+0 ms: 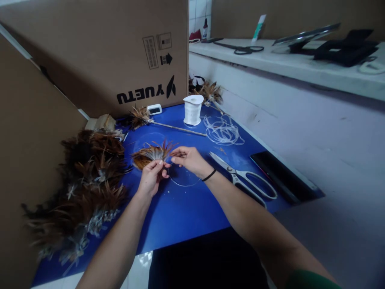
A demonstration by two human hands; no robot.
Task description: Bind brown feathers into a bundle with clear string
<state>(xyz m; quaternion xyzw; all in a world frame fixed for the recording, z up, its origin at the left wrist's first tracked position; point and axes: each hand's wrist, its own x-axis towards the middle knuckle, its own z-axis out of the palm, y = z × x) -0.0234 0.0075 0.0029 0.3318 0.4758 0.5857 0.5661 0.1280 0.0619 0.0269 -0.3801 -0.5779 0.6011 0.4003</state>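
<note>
My left hand (152, 176) pinches the base of a bunch of brown and grey feathers (147, 154) above the blue table (177, 212). Close by on the right, my right hand (188, 158) has its fingers bent together at the feather tips; what they hold, if anything, is too small to make out. A thin clear strand (185, 185) loops below both hands. Scissors (246, 176) lie with open blades beside my right forearm. A white spool (192, 110) stands behind the hands, with a tangle of clear cord (224, 130) to its right.
Feather bundles (90, 180) are piled on the left. A feathered stick (177, 128) and a small white device (154, 109) lie at the back. A dark phone-like slab (278, 176) is at the right edge. Cardboard (99, 48) rises behind; a white ledge (285, 62) runs along the right.
</note>
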